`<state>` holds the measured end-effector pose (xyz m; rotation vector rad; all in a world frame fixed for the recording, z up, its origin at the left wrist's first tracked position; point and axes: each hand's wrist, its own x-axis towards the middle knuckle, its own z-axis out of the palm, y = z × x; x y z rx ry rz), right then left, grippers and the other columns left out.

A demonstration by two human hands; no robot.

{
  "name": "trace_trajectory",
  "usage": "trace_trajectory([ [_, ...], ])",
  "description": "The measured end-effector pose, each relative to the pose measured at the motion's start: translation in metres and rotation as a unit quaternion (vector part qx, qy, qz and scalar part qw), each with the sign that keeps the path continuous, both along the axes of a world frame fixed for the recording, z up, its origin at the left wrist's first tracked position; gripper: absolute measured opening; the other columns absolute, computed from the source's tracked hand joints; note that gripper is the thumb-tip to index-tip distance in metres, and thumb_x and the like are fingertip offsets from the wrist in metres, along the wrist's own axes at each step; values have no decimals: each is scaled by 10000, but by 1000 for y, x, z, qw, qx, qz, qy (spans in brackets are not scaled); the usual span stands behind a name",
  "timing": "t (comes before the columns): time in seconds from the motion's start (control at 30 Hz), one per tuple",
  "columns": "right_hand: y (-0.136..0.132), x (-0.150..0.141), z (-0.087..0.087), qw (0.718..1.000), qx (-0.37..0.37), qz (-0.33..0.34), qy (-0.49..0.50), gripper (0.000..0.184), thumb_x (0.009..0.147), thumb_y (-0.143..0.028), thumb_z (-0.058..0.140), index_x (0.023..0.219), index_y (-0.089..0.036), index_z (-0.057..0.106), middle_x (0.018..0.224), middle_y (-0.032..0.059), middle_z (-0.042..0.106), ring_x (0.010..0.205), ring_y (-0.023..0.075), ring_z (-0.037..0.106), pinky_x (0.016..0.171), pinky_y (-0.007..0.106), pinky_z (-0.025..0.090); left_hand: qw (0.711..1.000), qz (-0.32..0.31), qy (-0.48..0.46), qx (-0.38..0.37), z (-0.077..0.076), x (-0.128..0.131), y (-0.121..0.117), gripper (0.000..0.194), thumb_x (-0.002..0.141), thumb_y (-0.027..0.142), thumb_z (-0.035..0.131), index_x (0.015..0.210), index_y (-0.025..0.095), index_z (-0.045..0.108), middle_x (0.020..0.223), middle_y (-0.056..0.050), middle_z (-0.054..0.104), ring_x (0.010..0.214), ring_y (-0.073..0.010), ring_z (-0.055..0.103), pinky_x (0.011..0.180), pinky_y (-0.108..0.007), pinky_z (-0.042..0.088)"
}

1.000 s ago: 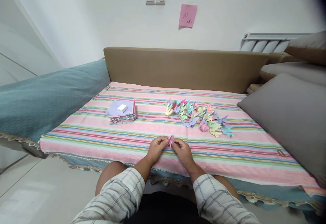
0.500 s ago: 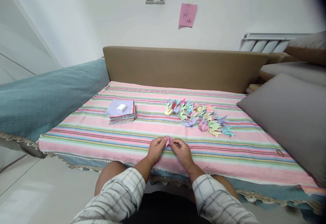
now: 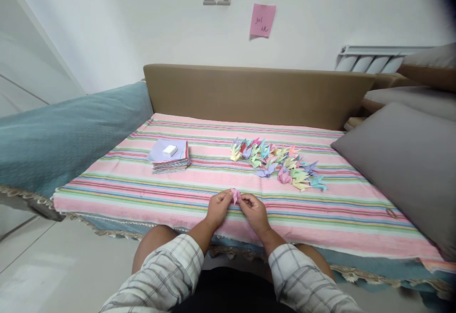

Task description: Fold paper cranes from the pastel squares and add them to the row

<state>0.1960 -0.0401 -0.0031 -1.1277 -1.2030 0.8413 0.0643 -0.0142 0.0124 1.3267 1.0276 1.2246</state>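
Between my two hands is a small piece of folded pink paper [image 3: 235,195], pinched at both sides. My left hand [image 3: 217,208] grips its left side with thumb and fingers, and my right hand [image 3: 255,213] grips the right side. Both hands are just above the near part of the striped sheet [image 3: 142,208]. Beyond them, to the right, lies a cluster of folded paper cranes [image 3: 270,158] in many colours. Off to the left sits a stack of square paper [image 3: 171,163], purple on top, with a small white block [image 3: 170,150] resting on it.
A brown backrest [image 3: 256,97] runs along the far side. Grey cushions [image 3: 402,161] fill the right end, and a blue-covered armrest [image 3: 78,132] bounds the left. A small brown loop-like object [image 3: 392,213] lies near the large cushion. A pink note [image 3: 262,21] is stuck on the wall.
The pink paper has turned slightly between my fingers and shows more of its surface. Both hands stay in nearly the same place; the cranes and stack have not moved.
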Motion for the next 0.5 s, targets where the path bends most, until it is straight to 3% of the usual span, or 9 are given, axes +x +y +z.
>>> trace_trajectory([
  [0.2,-1,1,1,1000,-12,9,-16,253,741,-423,619,775,-172,635,716,30,652,647,144,590,629,258,489,1000,6,13,12,2,2,-4,231,708,361,598,587,163,597,776,-39,689,802,-191,620,783,-301,456],
  [0.4,-2,1,5,999,-17,20,-30,217,744,-395,609,760,-178,615,705,23,635,640,145,581,609,253,477,1000,11,-17,-23,-2,5,-5,137,607,274,628,659,168,559,1001,-80,683,816,-184,628,754,-299,465],
  [0.5,-4,0,7,999,-10,33,-42,202,753,-387,599,749,-186,608,740,32,641,671,153,588,636,259,483,999,4,-26,-26,-3,6,-5,148,596,246,623,700,175,544,1006,-83,681,858,-190,629,779,-306,463],
])
